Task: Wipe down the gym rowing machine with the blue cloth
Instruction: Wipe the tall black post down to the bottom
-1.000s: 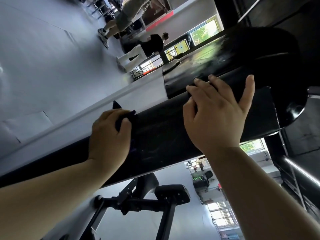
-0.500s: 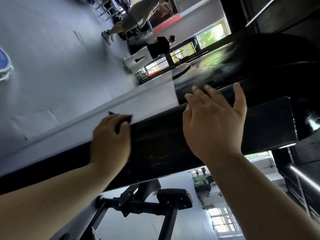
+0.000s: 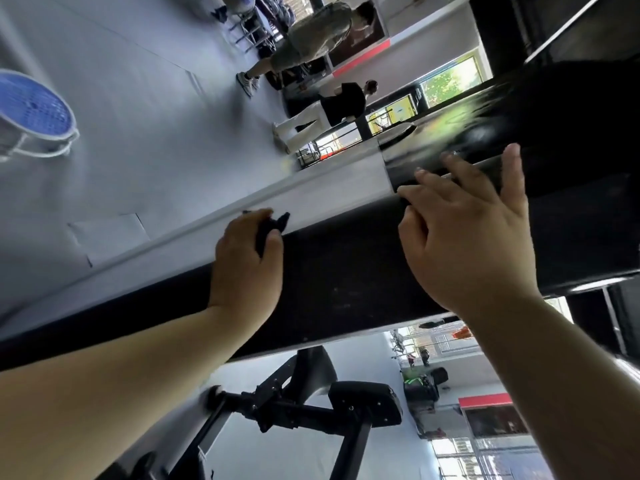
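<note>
The rowing machine's long black beam [image 3: 346, 278] runs diagonally across the view, with a grey rail [image 3: 322, 195] along its upper edge. My left hand [image 3: 246, 268] grips a dark bunched cloth [image 3: 272, 226] and presses it against the beam's edge where black meets grey. Most of the cloth is hidden under my fingers. My right hand [image 3: 467, 237] lies flat on the black beam further right, fingers spread and straight, reaching onto the glossy black housing [image 3: 519, 133].
Black footrest and frame parts [image 3: 363, 407] sit below the beam. A blue round balance trainer [image 3: 34, 112] lies on the grey floor at far left. Two people [image 3: 332, 105] stand in the background near windows.
The view has shifted, so beam and hands sit lower and further right in frame. My left hand slid the cloth slightly along the beam's edge. My right hand keeps resting flat.
</note>
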Demonstrator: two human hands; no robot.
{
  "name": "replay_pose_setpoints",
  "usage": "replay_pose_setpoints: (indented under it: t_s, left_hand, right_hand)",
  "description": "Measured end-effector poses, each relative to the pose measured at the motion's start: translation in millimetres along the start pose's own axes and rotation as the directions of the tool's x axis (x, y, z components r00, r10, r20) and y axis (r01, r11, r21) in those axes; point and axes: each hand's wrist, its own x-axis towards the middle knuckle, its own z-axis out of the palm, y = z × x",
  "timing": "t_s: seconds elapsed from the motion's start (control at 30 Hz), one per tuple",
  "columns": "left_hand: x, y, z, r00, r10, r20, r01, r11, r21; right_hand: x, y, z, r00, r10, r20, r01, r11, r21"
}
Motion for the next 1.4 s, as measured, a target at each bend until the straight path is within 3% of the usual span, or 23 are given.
replay_pose_setpoints:
  t_s: [0.07,0.13,0.2,0.3,0.5,0.6,0.7,0.77,0.8,0.87,0.93,0.97,1.03,1.1,1.13,1.2,1.3,1.4]
  left_hand:
    - [-12.3,20.6,6.8,0.936,0.331,0.122,-0.332,0.943,-0.019]
    - [-27.5,9.8,4.9,0.751,0.609,0.255,-0.643,0.763,0.07]
    - [-36.7,-12.1,-1.4,0.581,0.719,0.383,-0.808,0.565,0.166]
    - [-24.6,-3.9,-2.0,0.438,0.762,0.476,-0.898,0.4,0.186]
    - [2.4,111.0,44.3,0.185,0.876,0.446,-0.982,0.185,0.045]
    - [1.7,82.0,29.1,0.019,0.802,0.597,-1.0,0.016,0.01]
    - [13.8,37.6,-3.1,-0.21,0.601,0.772,-0.96,-0.276,-0.046]
    - [20.4,32.8,-11.0,-0.297,0.559,0.774,-0.933,-0.343,-0.11]
    - [21.1,39.1,-11.0,-0.326,0.583,0.744,-0.934,-0.322,-0.157]
    - [16.5,62.8,-8.7,-0.296,0.686,0.665,-0.955,-0.197,-0.221]
    - [9.0,93.9,-5.6,-0.151,0.772,0.618,-0.97,0.003,-0.242]
    - [4.6,111.2,-4.6,-0.055,0.796,0.603,-0.962,0.119,-0.246]
    - [-4.6,143.3,-2.1,0.142,0.795,0.59,-0.891,0.362,-0.273]
    - [-12.3,164.9,0.8,0.268,0.738,0.62,-0.795,0.532,-0.29]
    - [-15.3,170.0,1.9,0.291,0.7,0.652,-0.757,0.585,-0.29]
    - [-19.0,174.3,3.8,0.29,0.635,0.716,-0.726,0.633,-0.267]
    - [-19.5,176.2,7.3,0.26,0.547,0.795,-0.703,0.672,-0.232]
    - [-17.0,180.9,10.8,0.209,0.46,0.863,-0.669,0.711,-0.217]
  right_hand:
    - [-8.7,8.1,-4.4,0.999,0.024,-0.04,-0.024,1.0,0.004]
    - [-23.5,14.5,-6.7,0.995,0.065,-0.073,-0.063,0.997,0.033]
    - [-43.1,17.2,-4.3,0.991,0.098,-0.086,-0.093,0.994,0.061]
    - [-66.7,18.8,1.6,0.987,0.118,-0.105,-0.111,0.991,0.076]
    - [-92.9,43.5,9.2,0.937,0.268,-0.225,-0.236,0.959,0.159]
    - [-103.0,47.2,13.9,0.896,0.367,-0.25,-0.313,0.922,0.229]
    - [-116.8,38.9,21.5,0.873,0.427,-0.237,-0.368,0.894,0.257]
    - [-124.9,28.8,26.2,0.862,0.464,-0.205,-0.398,0.869,0.295]
    - [-128.7,21.6,27.1,0.846,0.497,-0.193,-0.42,0.844,0.333]
    - [-134.5,2.9,27.7,0.81,0.557,-0.182,-0.449,0.79,0.418]
    - [-137.8,-19.3,24.3,0.764,0.626,-0.156,-0.47,0.706,0.53]
    - [-138.4,-30.0,19.9,0.727,0.679,-0.106,-0.485,0.616,0.621]
    - [-137.3,-49.5,5.1,0.616,0.783,0.088,-0.465,0.271,0.843]
    - [-130.4,-65.3,-13.6,0.526,0.786,0.325,-0.275,-0.205,0.939]
    - [-127.1,-71.2,-21.2,0.499,0.753,0.43,-0.153,-0.412,0.898]
    - [-122.3,-78.7,-32.7,0.477,0.669,0.57,0.043,-0.666,0.745]
    - [-116.8,-85.1,-38.7,0.457,0.607,0.65,0.185,-0.78,0.598]
    - [-120.6,-80.3,-30.7,0.348,0.584,0.733,0.22,-0.812,0.541]
